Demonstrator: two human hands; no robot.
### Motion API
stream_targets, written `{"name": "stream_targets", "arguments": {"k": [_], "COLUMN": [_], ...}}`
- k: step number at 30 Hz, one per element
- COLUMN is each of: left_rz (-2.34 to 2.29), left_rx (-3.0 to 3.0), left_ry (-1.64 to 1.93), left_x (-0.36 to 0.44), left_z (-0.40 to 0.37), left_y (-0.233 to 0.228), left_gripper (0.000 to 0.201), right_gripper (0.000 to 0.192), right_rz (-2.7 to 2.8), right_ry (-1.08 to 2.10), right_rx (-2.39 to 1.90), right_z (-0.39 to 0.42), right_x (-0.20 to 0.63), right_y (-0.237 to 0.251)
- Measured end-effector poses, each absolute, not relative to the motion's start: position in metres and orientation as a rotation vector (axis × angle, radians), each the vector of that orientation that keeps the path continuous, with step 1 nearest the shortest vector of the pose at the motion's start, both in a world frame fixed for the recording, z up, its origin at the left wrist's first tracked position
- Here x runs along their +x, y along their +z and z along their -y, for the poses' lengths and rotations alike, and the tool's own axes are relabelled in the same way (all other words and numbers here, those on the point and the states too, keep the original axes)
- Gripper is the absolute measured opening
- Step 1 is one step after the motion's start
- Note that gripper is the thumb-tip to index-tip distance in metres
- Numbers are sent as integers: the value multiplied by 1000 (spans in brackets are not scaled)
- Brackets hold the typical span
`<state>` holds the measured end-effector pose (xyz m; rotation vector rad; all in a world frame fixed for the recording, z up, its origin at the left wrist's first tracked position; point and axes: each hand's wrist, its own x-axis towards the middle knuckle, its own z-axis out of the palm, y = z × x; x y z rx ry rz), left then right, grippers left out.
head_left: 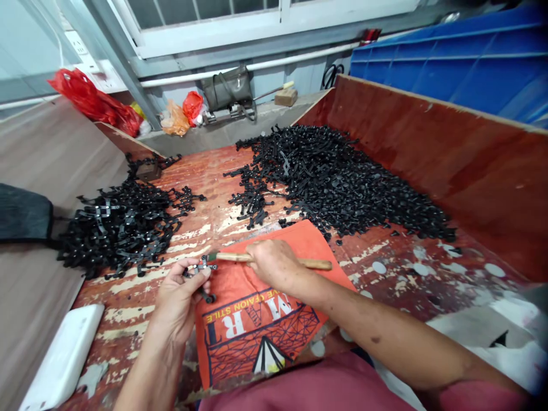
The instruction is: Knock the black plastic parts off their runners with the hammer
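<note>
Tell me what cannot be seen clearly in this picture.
Head view only:
- Tool: its middle is hidden by the right hand; its tip is too small to identify.
- Black part: partly covered by the left hand fingers.
- Orange cloth: print is upside down, partly under the arm.
- White object: cut off by the edge.

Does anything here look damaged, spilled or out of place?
The red work surface is badly worn, its coating flaked off in pale patches. A few black plastic parts lie scattered away from the big pile. Otherwise nothing stands out: the left hand holds one part, the right hand a wooden-handled tool.
</note>
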<state>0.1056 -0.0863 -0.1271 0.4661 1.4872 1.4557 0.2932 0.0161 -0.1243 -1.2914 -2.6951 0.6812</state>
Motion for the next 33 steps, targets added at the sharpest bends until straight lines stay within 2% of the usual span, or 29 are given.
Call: {"name": "stream_targets", "arguments": {"k": [4, 7, 13, 24, 30, 33], "left_rz": [-1459, -1454, -1396, -1424, -1441, -1423], "left_rx": [406, 412, 493, 624, 645, 667], "left_ry": [1427, 1406, 1336, 1246, 1221, 1201], "left_x": [115, 123, 137, 149, 146, 144], "left_z": [79, 70, 52, 41, 40, 41], "left_y": [-128, -128, -134, -147, -151, -151], "left_gripper": [50, 52, 50, 46, 48, 47], "right_gripper": [10, 17, 21, 24, 46, 49], "right_rz": [2628, 2541, 2329, 2334, 2339, 2392], "right_ry": [656, 668, 897, 945, 844, 784], "right_rx": [-1296, -1336, -1371, -1326, -1188, -1129], "right_z": [-17, -18, -4, 5, 15, 17], "right_x": [302, 331, 383, 391, 381, 370], "right_y": [-123, -119, -132, -144, -128, -121]}}
